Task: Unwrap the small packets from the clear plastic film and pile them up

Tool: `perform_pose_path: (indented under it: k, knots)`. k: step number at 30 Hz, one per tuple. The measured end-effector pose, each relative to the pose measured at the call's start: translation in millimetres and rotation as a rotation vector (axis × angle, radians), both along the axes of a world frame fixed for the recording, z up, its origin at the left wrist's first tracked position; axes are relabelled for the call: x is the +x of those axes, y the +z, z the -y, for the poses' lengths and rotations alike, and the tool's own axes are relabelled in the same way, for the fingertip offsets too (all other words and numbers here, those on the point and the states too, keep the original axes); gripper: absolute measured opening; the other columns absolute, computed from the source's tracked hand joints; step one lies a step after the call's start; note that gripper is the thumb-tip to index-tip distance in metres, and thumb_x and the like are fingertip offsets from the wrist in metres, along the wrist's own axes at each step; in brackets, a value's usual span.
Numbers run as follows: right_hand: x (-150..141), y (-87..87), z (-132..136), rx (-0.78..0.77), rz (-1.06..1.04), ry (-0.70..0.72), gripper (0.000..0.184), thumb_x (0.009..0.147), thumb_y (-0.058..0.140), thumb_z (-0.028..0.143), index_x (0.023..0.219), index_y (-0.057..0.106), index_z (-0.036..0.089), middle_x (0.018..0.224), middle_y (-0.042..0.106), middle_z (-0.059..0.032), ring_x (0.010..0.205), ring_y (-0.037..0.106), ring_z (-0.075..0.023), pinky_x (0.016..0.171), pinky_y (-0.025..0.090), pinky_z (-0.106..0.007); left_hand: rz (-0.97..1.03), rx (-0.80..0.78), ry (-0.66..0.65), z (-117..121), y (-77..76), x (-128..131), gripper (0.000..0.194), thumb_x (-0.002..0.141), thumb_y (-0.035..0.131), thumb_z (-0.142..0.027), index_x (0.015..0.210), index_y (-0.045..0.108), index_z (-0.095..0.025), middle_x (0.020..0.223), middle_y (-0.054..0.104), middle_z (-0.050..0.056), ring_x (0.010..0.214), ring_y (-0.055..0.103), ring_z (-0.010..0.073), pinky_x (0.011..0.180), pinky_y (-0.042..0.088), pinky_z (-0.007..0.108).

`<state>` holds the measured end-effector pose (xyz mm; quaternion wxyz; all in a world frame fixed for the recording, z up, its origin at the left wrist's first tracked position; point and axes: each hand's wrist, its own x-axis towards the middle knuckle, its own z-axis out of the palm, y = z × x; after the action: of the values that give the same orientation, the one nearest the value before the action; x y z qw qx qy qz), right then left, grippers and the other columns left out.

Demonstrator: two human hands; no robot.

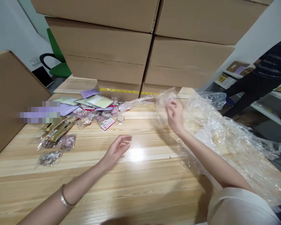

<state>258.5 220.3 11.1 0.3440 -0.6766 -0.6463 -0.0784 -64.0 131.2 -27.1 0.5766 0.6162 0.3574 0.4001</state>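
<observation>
My right hand (175, 115) is raised over the table's right half, its fingers closed on a crumpled clear plastic bag (163, 104) that is blurred by motion. Low above the bare wood, my left hand (118, 148) holds nothing; its fingers are slightly curled and the thumb stands apart. A large heap of clear plastic packaging (215, 134) lies beneath and beside my right forearm. To the left of my hands is a pile of small clear-bagged items (84, 115), with a red-and-white card (107, 123) at its near edge.
Gold packets (60, 131) and pale green envelopes (99, 101) lie in the left pile. Stacked cardboard boxes (107, 43) wall off the table's far side, and another box (11, 100) stands at left. A person in dark clothes (269, 65) stands by shelves at right.
</observation>
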Motion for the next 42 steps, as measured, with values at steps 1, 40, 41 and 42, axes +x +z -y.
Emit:
perform_pose_path:
  k: [1, 40, 41, 42]
  knots:
    - [-25.3, -4.5, 19.1, 0.025, 0.083, 0.273, 0.036, 0.099, 0.037, 0.028, 0.120, 0.066, 0.026, 0.135, 0.056, -0.0110, 0.132, 0.045, -0.0302, 0.106, 0.037, -0.055, 0.092, -0.040, -0.039, 2.0, 0.7, 1.2, 0.053, 0.083, 0.068, -0.050, 0.127, 0.053, -0.025, 0.134, 0.055, 0.013, 0.120, 0.056, 0.0261, 0.095, 0.048, 0.039]
    - [-128.4, 34.4, 139.2, -0.624, -0.682, 1.132, 0.053, 0.075, 0.077, 0.045, 0.122, 0.060, 0.026, 0.142, 0.052, -0.0084, 0.131, 0.049, -0.0254, 0.109, 0.036, -0.047, 0.195, -0.433, 0.346, 27.3, 97.1, -13.4, 0.033, 0.092, 0.054, -0.045, 0.090, 0.070, -0.017, 0.074, 0.070, 0.005, 0.065, 0.067, 0.0194, 0.063, 0.056, 0.032]
    - [-132.0, 34.0, 137.9, -0.604, -0.676, 1.117, 0.035, 0.075, 0.078, 0.042, 0.103, 0.066, 0.024, 0.134, 0.058, -0.0073, 0.127, 0.052, -0.0247, 0.108, 0.037, -0.047, 0.255, -0.458, 0.352, 26.9, 95.1, -11.7, 0.031, 0.092, 0.054, -0.042, 0.089, 0.070, -0.016, 0.075, 0.071, 0.006, 0.070, 0.068, 0.0200, 0.067, 0.057, 0.032]
    - [-133.5, 34.2, 137.1, -0.584, -0.705, 1.102, 0.024, 0.078, 0.076, 0.041, 0.087, 0.065, 0.022, 0.123, 0.064, -0.0062, 0.122, 0.056, -0.0235, 0.106, 0.039, -0.045, 0.311, -0.475, 0.365, 26.6, 94.2, -11.8, 0.030, 0.092, 0.054, -0.040, 0.085, 0.069, -0.015, 0.076, 0.071, 0.006, 0.074, 0.069, 0.0200, 0.070, 0.057, 0.031]
